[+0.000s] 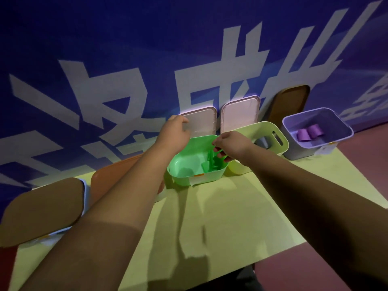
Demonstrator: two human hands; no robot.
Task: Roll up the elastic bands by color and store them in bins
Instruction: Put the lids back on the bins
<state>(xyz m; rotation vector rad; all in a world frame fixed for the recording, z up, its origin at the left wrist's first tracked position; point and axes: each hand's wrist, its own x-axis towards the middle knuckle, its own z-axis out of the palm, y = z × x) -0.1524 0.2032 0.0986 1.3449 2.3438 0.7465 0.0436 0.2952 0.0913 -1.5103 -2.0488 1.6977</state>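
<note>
Green band (216, 153) pinched in right hand (231, 143) grip over green bin (189, 175); left hand (173, 133) curled on pink lid (201, 122).

A green bin (184, 164) holds green bands (210, 162). The next bin (270, 133) is pale yellow, and the purple bin (315, 143) near the table's (220, 217) right edge holds 2 purple rolls (309, 132). The table is yellow-green. 2 lids (202, 120) are pink, 1 lid (290, 102) brown. The blue wall (105, 38) bears white characters.

Three open bins (196, 164) in a row on the table (220, 217), lids (201, 120) behind, perhaps against the wall.
</note>
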